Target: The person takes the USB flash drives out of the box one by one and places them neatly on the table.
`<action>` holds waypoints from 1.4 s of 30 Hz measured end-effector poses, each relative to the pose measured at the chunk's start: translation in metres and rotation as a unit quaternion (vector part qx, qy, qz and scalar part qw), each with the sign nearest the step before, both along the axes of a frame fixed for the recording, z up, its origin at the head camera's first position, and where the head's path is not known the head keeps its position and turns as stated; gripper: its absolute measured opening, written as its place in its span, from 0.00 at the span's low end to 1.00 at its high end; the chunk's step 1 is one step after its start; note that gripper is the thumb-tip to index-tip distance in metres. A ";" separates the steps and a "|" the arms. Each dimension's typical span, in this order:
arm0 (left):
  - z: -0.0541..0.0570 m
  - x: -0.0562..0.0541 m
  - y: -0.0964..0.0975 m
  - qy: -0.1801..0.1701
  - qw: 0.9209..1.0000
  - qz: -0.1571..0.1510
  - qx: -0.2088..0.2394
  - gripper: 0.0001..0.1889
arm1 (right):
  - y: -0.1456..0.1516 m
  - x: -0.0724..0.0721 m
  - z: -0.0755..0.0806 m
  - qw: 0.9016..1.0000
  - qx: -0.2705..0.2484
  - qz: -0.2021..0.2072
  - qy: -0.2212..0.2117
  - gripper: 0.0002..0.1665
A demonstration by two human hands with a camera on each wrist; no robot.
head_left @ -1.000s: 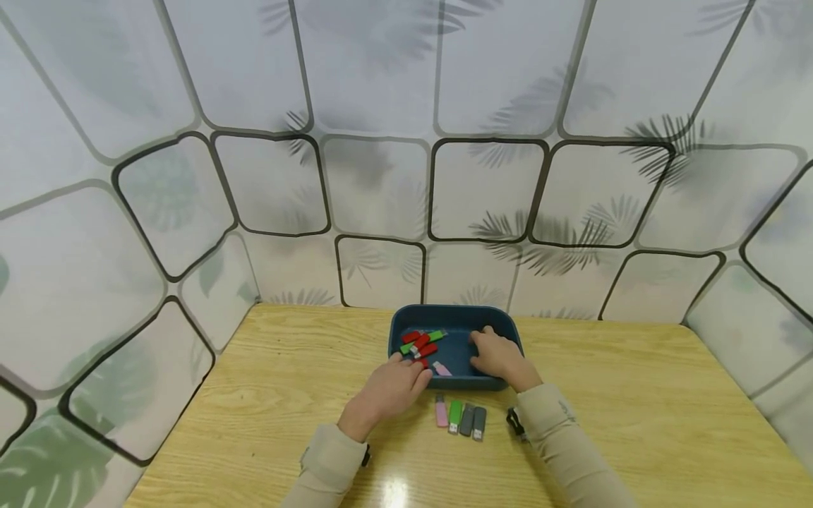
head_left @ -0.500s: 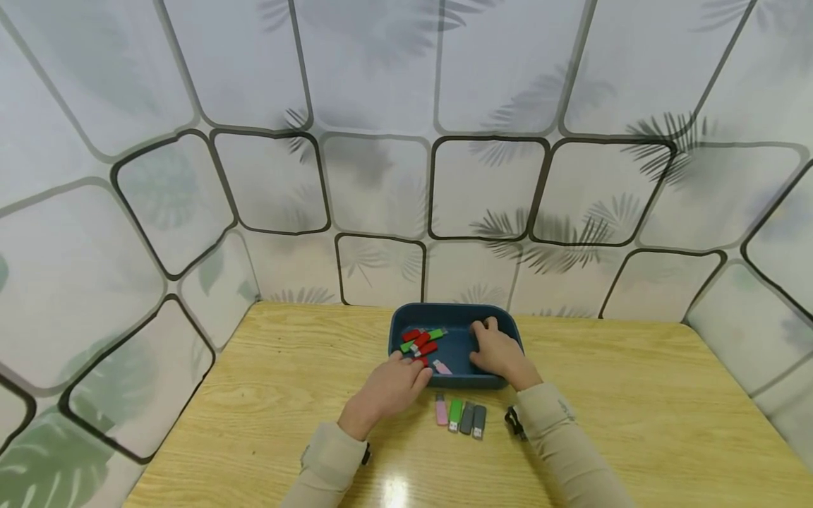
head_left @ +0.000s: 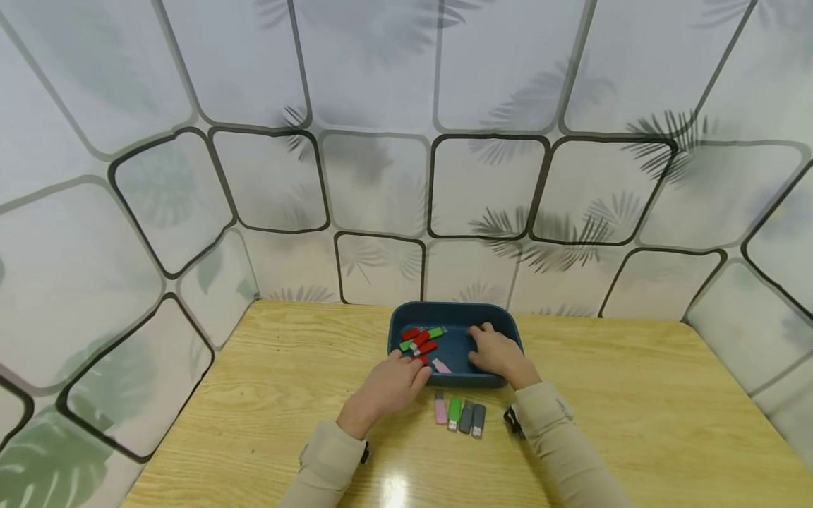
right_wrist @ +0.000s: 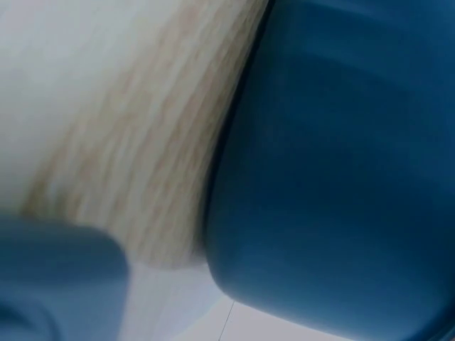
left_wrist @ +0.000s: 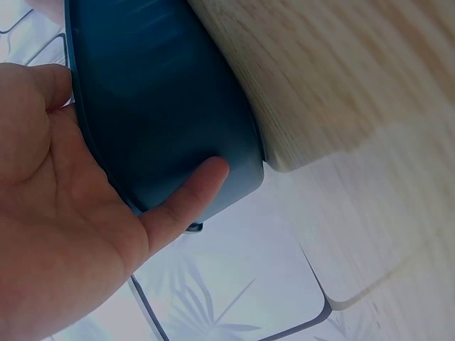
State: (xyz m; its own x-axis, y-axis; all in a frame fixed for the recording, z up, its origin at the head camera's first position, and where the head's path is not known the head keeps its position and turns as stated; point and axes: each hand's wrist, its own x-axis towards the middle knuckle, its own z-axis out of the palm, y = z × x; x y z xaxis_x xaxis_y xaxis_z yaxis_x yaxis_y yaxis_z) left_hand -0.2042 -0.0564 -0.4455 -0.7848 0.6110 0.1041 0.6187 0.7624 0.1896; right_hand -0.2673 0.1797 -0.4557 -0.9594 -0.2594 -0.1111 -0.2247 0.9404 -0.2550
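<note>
A dark blue box point(head_left: 454, 308) stands on the table, with several red USB sticks point(head_left: 424, 348), green USB sticks point(head_left: 435, 332) and a pink USB stick point(head_left: 441, 366) inside. My left hand point(head_left: 389, 384) rests over its front left corner, fingertips beside a red stick; in the left wrist view one straight finger point(left_wrist: 195, 195) lies along the outer wall. Over the front right rim reaches my right hand point(head_left: 498, 353), its thumb and forefinger apart inside the box with nothing visible between them. The right wrist view shows the box's outer wall point(right_wrist: 327, 177) and no hand.
Before the box lies a row of USB sticks: a pink one point(head_left: 441, 410), a green one point(head_left: 454, 415), and two grey ones point(head_left: 466, 418). Near the right sleeve point(head_left: 547, 409) is a small black object point(head_left: 512, 422). A patterned cloth wall point(head_left: 381, 271) closes the table's back.
My right forefinger shifts slightly inside the box. The left hand, the box and the USB sticks stay in place.
</note>
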 end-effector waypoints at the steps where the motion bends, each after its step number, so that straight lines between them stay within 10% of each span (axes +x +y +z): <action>1: 0.000 0.000 0.000 -0.001 1.000 0.000 0.000 0.19 | 0.000 0.000 0.000 1.000 -0.005 -0.004 -0.001 0.30; 15: 0.000 0.001 0.000 0.000 1.000 -0.001 0.001 0.19 | -0.001 -0.001 -0.002 1.000 -0.016 -0.020 -0.013 0.41; 42: 0.001 0.000 -0.001 0.011 1.000 -0.005 0.000 0.18 | -0.005 0.000 -0.001 0.999 0.025 0.017 -0.015 0.32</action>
State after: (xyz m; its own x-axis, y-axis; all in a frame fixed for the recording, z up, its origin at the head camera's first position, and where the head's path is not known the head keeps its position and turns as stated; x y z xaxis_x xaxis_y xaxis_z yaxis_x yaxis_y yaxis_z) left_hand -0.2040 -0.0569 -0.4450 -0.7757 0.6194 0.1214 0.6309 0.7555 0.1767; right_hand -0.2673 0.1750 -0.4567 -0.9459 -0.2861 -0.1530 -0.2506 0.9438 -0.2156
